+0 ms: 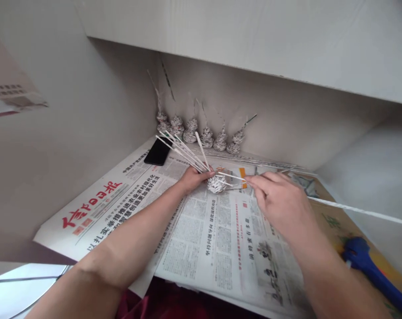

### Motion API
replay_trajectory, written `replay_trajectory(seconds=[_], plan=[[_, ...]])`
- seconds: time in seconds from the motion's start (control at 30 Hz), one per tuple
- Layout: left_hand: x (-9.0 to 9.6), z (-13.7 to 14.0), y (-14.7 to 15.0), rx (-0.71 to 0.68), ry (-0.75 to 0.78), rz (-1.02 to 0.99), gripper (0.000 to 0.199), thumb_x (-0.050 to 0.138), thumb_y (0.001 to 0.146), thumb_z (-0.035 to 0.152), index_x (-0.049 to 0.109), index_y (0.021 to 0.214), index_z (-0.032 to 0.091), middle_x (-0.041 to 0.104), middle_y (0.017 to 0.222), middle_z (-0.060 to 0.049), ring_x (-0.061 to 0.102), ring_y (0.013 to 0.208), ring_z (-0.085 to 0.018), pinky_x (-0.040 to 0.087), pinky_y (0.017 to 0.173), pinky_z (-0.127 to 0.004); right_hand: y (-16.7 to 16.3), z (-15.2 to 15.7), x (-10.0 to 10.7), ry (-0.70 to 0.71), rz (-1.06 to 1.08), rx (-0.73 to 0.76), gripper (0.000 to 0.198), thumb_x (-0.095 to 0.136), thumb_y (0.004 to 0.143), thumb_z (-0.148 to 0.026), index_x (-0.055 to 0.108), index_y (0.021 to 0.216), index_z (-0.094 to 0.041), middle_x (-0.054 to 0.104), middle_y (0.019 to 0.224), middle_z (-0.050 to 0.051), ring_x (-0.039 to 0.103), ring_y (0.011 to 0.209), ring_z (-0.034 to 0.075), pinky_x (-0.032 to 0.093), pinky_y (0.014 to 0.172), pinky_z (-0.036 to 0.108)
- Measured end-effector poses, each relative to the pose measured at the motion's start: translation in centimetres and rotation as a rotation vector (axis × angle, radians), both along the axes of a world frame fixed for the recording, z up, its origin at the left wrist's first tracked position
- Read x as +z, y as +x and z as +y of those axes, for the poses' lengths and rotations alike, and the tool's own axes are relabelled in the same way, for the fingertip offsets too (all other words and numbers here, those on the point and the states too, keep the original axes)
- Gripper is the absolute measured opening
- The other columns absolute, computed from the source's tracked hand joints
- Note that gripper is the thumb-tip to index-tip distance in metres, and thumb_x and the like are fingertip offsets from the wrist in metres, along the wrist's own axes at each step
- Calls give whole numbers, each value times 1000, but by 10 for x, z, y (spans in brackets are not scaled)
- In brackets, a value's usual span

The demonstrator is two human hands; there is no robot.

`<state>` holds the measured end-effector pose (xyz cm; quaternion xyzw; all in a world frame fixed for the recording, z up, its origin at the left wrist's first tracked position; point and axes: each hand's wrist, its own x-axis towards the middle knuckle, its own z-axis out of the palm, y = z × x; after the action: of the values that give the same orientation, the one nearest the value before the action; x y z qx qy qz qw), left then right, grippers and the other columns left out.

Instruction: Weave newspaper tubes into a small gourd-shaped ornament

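A small round woven paper piece [216, 183] sits over the newspaper in the middle, with several rolled paper sticks [184, 153] fanning up from it to the left. My left hand [196, 178] is closed on the woven piece and the bases of those sticks, thumb on top. My right hand [276, 190] is to the right, its fingers pinched on a paper strip [232, 176] that runs from the weave. A long white tail of rolled paper [357, 208] stretches out behind that hand to the right edge. The right fingertips are partly hidden.
Several finished-looking woven paper gourds [206, 136] stand in a row along the back wall. A black phone [157, 151] lies at the left. Newspaper [194, 239] covers the table, with loose paper sticks [254, 160] behind. A blue-handled tool [370, 266] rests on cardboard [323, 221] at right.
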<state>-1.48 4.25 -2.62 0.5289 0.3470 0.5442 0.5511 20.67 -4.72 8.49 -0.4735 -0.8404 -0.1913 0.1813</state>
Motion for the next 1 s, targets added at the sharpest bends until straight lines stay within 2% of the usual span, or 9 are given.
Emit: replay_trajectory(seconds=[0.27,1.0], plan=[[-1,2,0,61,-27,-52,36,82,59,39,65,75,12,59,63,0,50,57,-10,39,57,-24,6,9,-8,4,-54,-94,25,48,90,-20,71,97,-27,66,82,2,56,77,20,37,65,32],[-2,3,-1,29,-64,-90,38,83,57,39,66,75,11,60,63,0,52,57,-10,39,56,-24,6,13,-12,-3,-49,-46,26,48,90,-19,70,100,-28,67,85,3,58,80,20,38,66,32]])
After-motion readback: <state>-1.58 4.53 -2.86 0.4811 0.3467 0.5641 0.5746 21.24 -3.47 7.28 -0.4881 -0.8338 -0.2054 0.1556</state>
